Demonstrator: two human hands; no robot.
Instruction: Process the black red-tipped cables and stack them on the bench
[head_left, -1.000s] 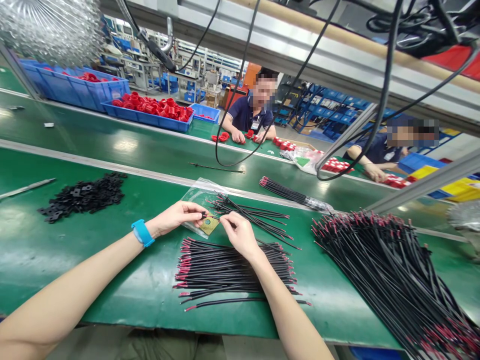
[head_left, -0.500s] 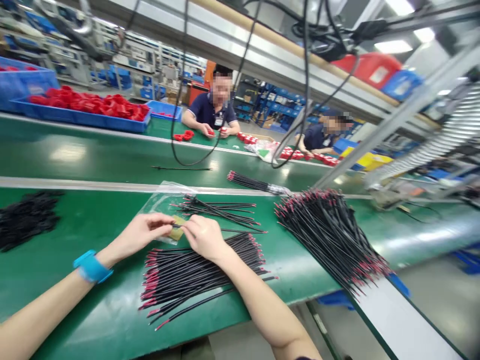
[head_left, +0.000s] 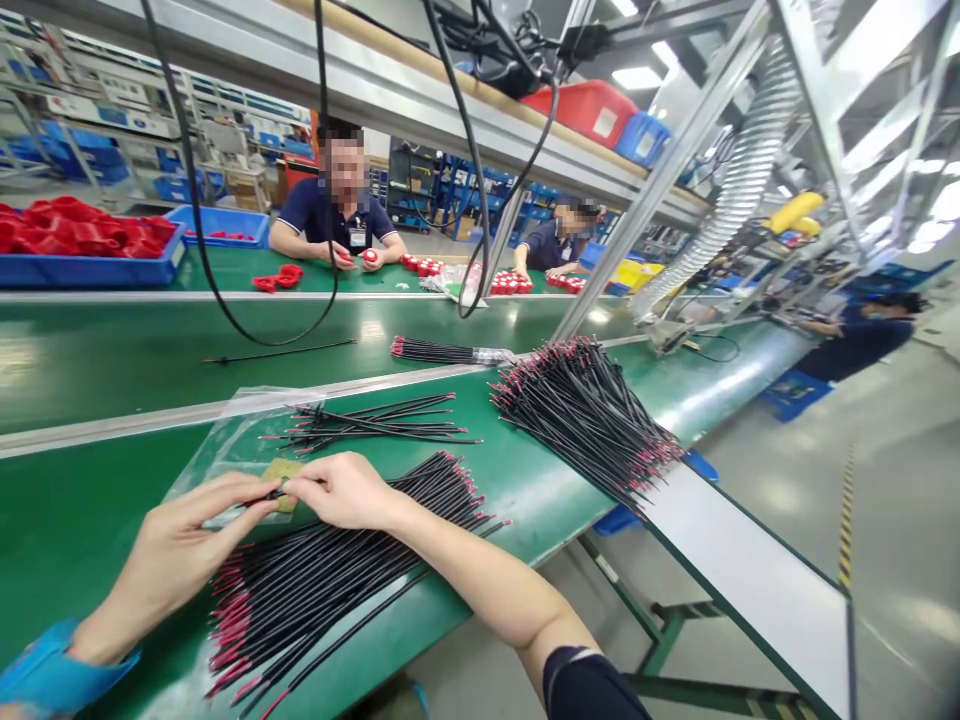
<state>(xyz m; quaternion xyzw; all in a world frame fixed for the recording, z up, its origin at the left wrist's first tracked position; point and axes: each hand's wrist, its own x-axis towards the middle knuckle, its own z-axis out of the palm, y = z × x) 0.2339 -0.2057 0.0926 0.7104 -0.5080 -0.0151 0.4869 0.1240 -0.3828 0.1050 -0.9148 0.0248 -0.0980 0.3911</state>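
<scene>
- Two hands of yours show in the head view. Your left hand [head_left: 176, 550] (blue wristband [head_left: 71, 662] on that side) pinches a small, slim black piece [head_left: 274, 494] between thumb and fingertips.
- Your right hand [head_left: 349, 490] has thumb and forefinger pressed together at that piece's other end, the remaining fingers curled.
- A second ago a wider gap showed between your fingertips; they are now nearly meeting, so both hands work at one spot.
- That spot is at the yellowish flat plate [head_left: 283, 470], on or in the clear plastic bag [head_left: 217, 440] (you can't tell which).
- Your view has swung right: the heap of flat black parts has left it.
- The row of black cables with red ends [head_left: 337, 570] lies nearer you, the crossed bunch of black cables [head_left: 352, 424] beyond, both seemingly unchanged.
</scene>
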